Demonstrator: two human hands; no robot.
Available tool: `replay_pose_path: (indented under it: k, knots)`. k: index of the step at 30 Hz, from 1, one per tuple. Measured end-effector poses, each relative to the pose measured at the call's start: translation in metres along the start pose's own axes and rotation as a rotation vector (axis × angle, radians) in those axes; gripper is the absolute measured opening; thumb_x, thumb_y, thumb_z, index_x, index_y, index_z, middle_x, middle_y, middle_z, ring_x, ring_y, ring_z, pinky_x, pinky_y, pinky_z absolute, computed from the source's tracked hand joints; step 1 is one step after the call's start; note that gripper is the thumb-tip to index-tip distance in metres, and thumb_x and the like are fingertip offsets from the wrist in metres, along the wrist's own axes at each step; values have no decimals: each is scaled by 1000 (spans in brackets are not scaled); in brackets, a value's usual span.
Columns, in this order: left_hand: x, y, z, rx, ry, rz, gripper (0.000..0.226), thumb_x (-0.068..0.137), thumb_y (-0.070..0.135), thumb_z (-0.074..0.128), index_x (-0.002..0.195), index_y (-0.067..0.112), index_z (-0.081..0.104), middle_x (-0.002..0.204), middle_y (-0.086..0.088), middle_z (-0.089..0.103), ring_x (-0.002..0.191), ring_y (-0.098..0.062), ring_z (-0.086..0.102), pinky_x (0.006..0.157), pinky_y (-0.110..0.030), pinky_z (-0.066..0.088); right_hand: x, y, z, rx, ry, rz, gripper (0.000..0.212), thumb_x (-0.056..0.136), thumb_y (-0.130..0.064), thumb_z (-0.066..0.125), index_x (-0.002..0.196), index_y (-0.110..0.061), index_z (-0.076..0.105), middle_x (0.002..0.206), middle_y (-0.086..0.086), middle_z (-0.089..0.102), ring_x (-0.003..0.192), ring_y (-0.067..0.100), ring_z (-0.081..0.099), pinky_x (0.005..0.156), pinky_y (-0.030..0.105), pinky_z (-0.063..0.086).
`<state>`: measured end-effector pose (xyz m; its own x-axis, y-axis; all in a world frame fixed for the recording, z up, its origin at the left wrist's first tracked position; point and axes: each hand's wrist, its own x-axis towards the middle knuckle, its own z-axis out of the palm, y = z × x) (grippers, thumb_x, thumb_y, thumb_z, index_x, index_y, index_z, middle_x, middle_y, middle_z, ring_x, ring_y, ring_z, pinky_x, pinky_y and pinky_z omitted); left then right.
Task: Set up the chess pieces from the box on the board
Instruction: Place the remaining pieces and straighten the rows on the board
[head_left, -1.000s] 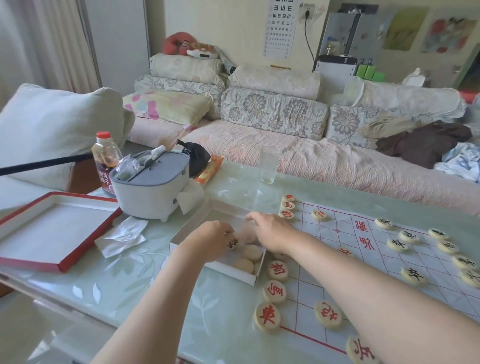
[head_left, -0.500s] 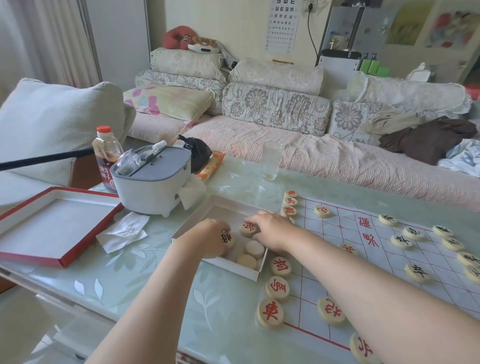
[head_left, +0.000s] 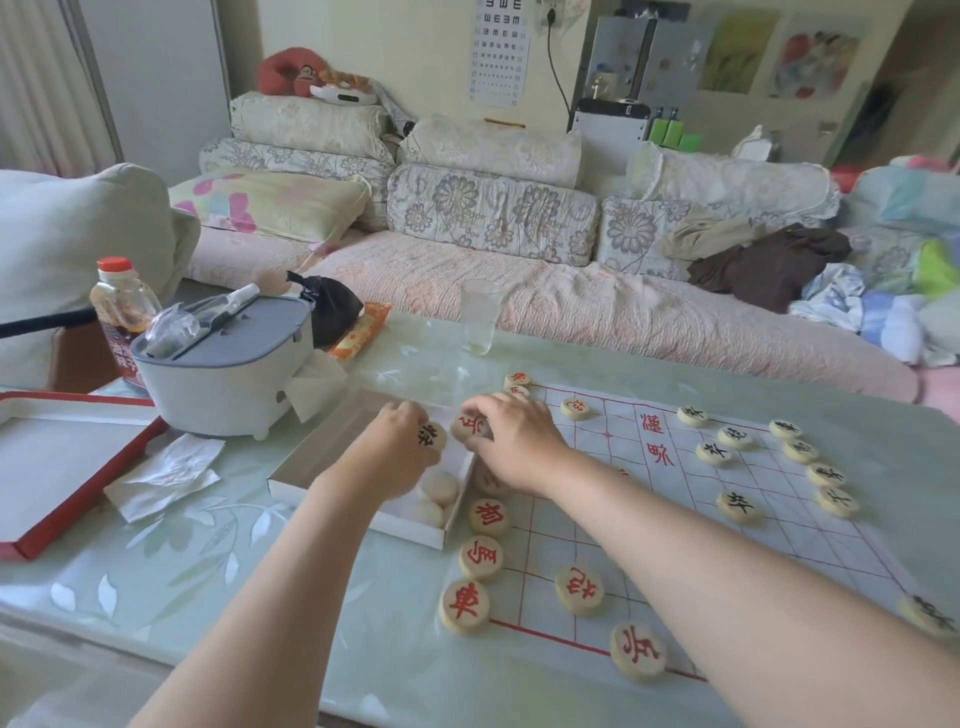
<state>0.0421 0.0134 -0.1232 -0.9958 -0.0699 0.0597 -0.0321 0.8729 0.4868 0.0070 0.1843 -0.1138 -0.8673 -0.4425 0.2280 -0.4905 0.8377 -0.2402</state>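
Table (head_left: 218, 561), glass top over a leaf-pattern cloth; near edge cut off at frame bottom. Board (head_left: 779, 525) is a white sheet with red grid on the table's right half, far right corner out of frame, its near-left part hidden under the right forearm. Two red characters printed mid-board, sideways, not legible to me. Box (head_left: 363, 514), shallow white tray, sits just left of the board touching its edge; inside mostly hidden by both hands, a few blank-faced pieces (head_left: 439, 486) visible at its near end. Red-rimmed lid (head_left: 78, 499) at far left, cut off by the frame. Grey-lidded white container (head_left: 228, 374) behind the box; bottle (head_left: 122, 312) with red cap behind it, label partly blocked, text unreadable. Eye chart (head_left: 496, 49) on wall, rows of E shapes, top cropped.

Left hand (head_left: 395, 452) over the box, fingers curled, pinching a black-marked piece (head_left: 434, 435) at the fingertips; character blurred. Right hand (head_left: 511, 441) at the box's far right corner, fingers closed around a red-marked piece (head_left: 467, 427); the two held pieces are just beside each other. Red pieces (head_left: 480, 558) line the board's left edge, black pieces (head_left: 735, 437) grouped at the right side; characters smeared by motion blur.
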Motion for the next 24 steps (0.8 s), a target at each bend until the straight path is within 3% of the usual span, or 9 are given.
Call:
replay_pose_path:
  k: [6, 9, 13, 17, 24]
  knots:
    - [-12, 68, 20, -91, -1, 130, 45, 86, 28, 62, 129, 19, 48, 121, -2, 50, 97, -16, 50, 84, -29, 45, -54, 53, -37, 39, 16, 114, 43, 93, -36, 63, 134, -26, 54, 135, 0, 56, 125, 23, 51, 105, 39, 39]
    - [-18, 96, 34, -74, -34, 181, 48, 85, 25, 64, 130, 20, 48, 121, -2, 49, 96, -18, 49, 83, -29, 43, -82, 81, -52, 52, 16, 199, 40, 92, -36, 64, 131, -26, 55, 134, -4, 57, 122, 21, 53, 103, 40, 41]
    - [-19, 117, 53, -30, -86, 209, 52, 79, 27, 70, 128, 22, 52, 126, -2, 50, 110, -22, 48, 88, -28, 40, -108, 117, -60, 51, 0, 334, 37, 89, -43, 64, 122, -28, 56, 127, -8, 60, 117, 18, 56, 99, 37, 43]
    - [-15, 127, 68, 0, -142, 208, 53, 80, 27, 71, 129, 24, 51, 127, 2, 48, 111, -20, 48, 82, -25, 41, -106, 142, -60, 32, 10, 436, 29, 89, -50, 62, 110, -30, 57, 121, -8, 62, 108, 18, 58, 87, 32, 46]
    - [10, 123, 77, -81, -187, 187, 54, 79, 29, 72, 129, 25, 51, 121, 2, 58, 99, -20, 55, 76, -31, 51, -60, 161, -48, 74, 0, 505, 26, 89, -49, 61, 105, -28, 58, 111, -7, 64, 103, 20, 59, 89, 34, 47]
